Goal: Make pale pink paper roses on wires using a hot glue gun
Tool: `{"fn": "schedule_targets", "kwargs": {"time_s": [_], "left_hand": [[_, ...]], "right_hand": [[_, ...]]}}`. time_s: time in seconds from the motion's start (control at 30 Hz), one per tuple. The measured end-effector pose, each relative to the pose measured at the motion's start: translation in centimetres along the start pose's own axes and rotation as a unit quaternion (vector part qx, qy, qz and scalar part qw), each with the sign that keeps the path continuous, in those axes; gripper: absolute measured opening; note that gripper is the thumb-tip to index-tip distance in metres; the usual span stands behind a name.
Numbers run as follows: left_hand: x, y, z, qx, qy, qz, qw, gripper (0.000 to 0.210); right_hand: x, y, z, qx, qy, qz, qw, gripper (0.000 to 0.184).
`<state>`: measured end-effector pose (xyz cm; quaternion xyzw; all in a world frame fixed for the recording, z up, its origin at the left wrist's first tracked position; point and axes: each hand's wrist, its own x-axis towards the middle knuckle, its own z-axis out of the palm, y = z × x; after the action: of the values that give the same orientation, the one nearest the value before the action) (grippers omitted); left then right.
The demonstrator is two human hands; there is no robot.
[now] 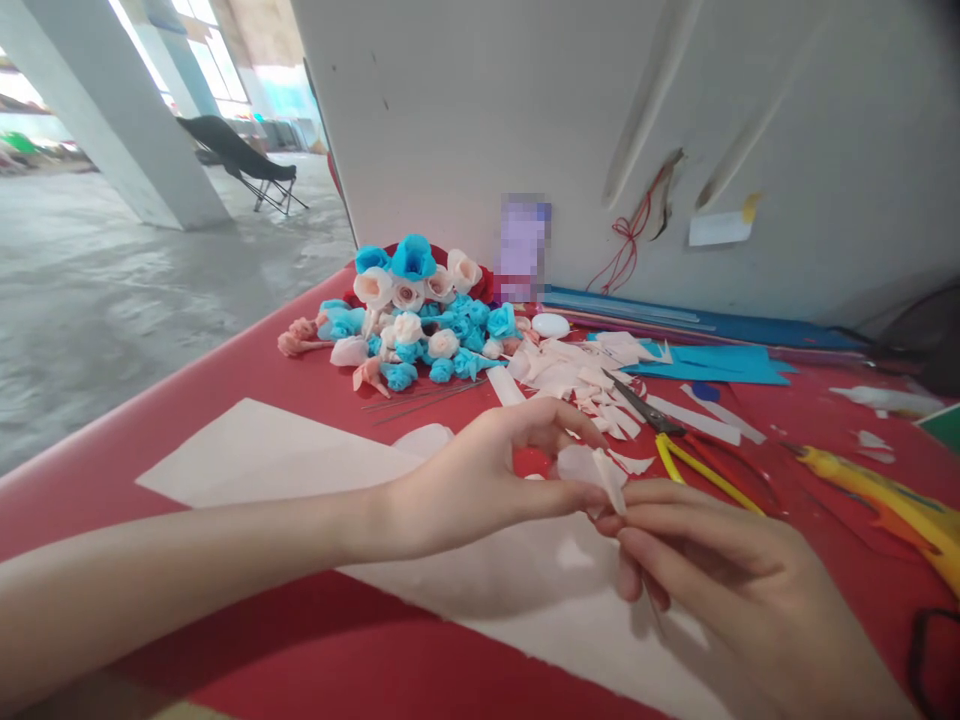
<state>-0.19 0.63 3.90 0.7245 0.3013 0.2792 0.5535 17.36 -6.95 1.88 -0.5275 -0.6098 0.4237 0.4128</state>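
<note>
My left hand reaches in from the left, its thumb and fingers closed around a pale pink paper petal. Against that petal stands a tightly rolled paper bud, tilted slightly to the left at the top. The bud's base is pinched by my right hand, with a thin wire stem running down below its fingers. Both hands meet at the bud's base, where fingertips hide the join. Under them lies a long sheet of pale paper on the red table.
Blue, white and pink paper flowers are heaped at the back. Pale paper scraps lie beside scissors with yellow and red handles. A yellow glue gun is at right. A white panel rises behind the table.
</note>
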Motion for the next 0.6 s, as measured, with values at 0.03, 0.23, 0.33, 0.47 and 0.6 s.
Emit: {"fn": "schedule_targets", "kwargs": {"time_s": [0.03,0.23,0.33,0.47,0.6], "left_hand": [[0.0,0.0,0.0,-0.029,-0.005,-0.006,1.0,0.022],[0.2,0.2,-0.1,-0.128,-0.029,-0.044,0.99,0.004],[0.2,0.5,-0.3,-0.118,-0.036,-0.081,0.989,0.008],[0.0,0.9,-0.7,-0.107,-0.074,-0.083,0.988,0.013],[-0.1,1.0,-1.1,-0.015,-0.081,-0.086,0.993,0.017]], "right_hand": [[0.0,-0.1,0.1,0.0,0.009,0.004,1.0,0.018],[-0.6,-0.9,0.7,0.014,0.046,0.06,0.997,0.014],[-0.6,-1.1,0.8,0.008,0.033,0.066,0.997,0.016],[-0.5,-1.3,0.7,0.003,0.042,0.068,0.997,0.016],[-0.5,-1.5,0.6,-0.009,0.047,0.071,0.996,0.019]]}}
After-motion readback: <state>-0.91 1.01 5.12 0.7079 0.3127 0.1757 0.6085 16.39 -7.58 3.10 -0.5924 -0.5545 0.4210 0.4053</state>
